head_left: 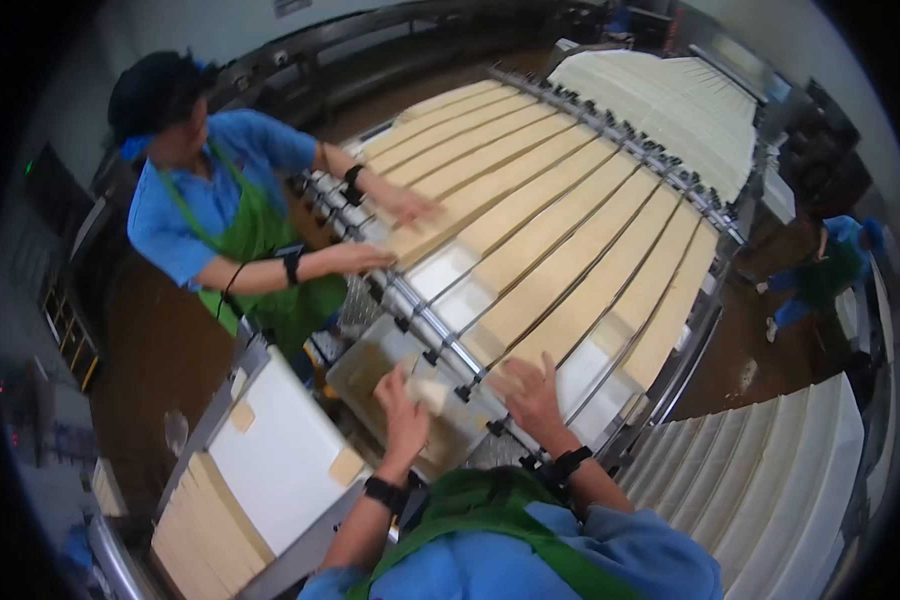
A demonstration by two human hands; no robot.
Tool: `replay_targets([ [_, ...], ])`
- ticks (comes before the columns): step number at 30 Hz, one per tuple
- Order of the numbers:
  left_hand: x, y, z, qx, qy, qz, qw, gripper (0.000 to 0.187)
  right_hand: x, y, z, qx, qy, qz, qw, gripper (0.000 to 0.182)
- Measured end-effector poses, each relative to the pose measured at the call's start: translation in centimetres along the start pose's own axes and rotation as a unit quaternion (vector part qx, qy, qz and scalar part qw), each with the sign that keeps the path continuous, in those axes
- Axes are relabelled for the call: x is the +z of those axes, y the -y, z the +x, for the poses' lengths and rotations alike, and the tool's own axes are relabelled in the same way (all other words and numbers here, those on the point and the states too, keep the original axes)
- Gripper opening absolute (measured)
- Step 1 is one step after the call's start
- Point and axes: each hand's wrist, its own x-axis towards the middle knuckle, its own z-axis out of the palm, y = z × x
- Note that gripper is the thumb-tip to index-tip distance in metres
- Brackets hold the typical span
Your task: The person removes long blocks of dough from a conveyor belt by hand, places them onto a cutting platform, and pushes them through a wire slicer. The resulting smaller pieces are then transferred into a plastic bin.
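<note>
Long pale yellow strips (560,225) lie side by side on the slatted table, with dark gaps between them. My right hand (532,397) rests on the near end of a strip, fingers apart, by the metal roller bar (435,322). Over a grey bin (365,372), my left hand (404,412) is closed on a small pale piece (430,394). White surface (452,285) shows where strips end short of the bar.
A co-worker (225,190) at the left has both hands on a strip. A white board (275,440) with stacked pale sheets (207,530) stands at lower left. White pleated sheets (760,490) lie at lower right. Another person (835,265) is at the far right.
</note>
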Motion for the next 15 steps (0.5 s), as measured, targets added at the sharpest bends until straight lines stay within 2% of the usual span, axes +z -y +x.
replay_targets([
  [1, 1.4, -0.7, 1.7, 0.017, 0.001, -0.015, 1.0, 0.075, -0.1, -0.5, 0.0, -0.017, 0.004, -0.004, 1.0, 0.062],
  [2, 1.7, 1.6, 1.0, -0.007, -0.001, -0.005, 1.0, 0.073, -0.4, -1.0, 0.1, -0.033, 0.008, -0.01, 0.999, 0.055],
  [3, -2.9, 4.1, 1.8, -0.011, -0.013, 0.053, 0.998, 0.071, 1.0, 1.6, 1.9, -0.014, -0.038, -0.003, 0.999, 0.055],
  [7, -2.6, 10.0, -2.6, -0.067, 0.104, 0.04, 0.991, 0.046, -2.7, 1.0, 1.6, 0.019, 0.004, 0.027, 0.999, 0.043],
  [10, -5.0, 8.6, -5.4, -0.048, 0.089, 0.022, 0.995, 0.036, -3.1, 1.6, 1.9, 0.039, -0.005, 0.073, 0.997, 0.039],
  [12, -5.4, 9.7, -6.6, 0.019, 0.063, 0.009, 0.998, 0.032, -2.7, 1.4, 1.8, 0.036, -0.003, 0.058, 0.998, 0.039],
  [15, -6.6, 7.8, -7.5, 0.016, 0.03, -0.055, 0.998, 0.03, -2.8, 1.5, 1.6, 0.035, 0.002, 0.041, 0.999, 0.039],
])
